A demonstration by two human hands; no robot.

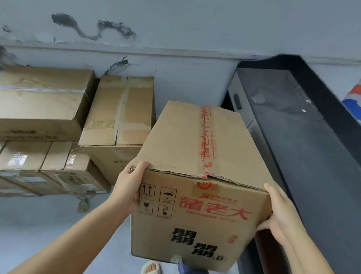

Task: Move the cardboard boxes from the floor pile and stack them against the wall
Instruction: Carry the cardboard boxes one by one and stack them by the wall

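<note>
Between left hand (129, 189) and right hand (280, 216), 1 cardboard box (195, 180) (both hands gripping its sides).

A brown cardboard box (195, 180) with red tape along its top seam and red and black printing on its near face is hanging above the floor, tilted slightly. Against the wall (182, 30), more taped boxes are sitting: a stacked group (33, 126) and one upright box (119, 115) beside it.
</note>
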